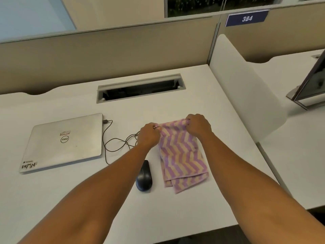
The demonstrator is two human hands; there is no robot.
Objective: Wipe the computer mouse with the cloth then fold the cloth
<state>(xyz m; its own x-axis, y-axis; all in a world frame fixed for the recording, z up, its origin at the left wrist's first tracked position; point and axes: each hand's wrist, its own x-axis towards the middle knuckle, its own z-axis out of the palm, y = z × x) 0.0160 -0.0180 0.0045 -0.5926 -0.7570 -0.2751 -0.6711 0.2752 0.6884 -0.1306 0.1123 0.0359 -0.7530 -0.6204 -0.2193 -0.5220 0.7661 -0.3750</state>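
A cloth (pixel 182 155) with purple and peach zigzag stripes lies on the white desk (pixel 219 120), doubled over, its near edge showing two layers. My left hand (pixel 148 135) pinches its far left corner and my right hand (pixel 198 125) pinches its far right corner, both closed on the fabric and holding that edge slightly bunched. A black computer mouse (pixel 144 177) rests on the desk just left of the cloth's near end, partly under my left forearm, touched by neither hand.
A shut silver laptop (pixel 64 142) lies at the left with a black cable (pixel 112 143) looping towards the mouse. An open cable tray slot (pixel 140 90) sits at the back. A white divider (pixel 246 88) bounds the right side; beige partitions stand behind.
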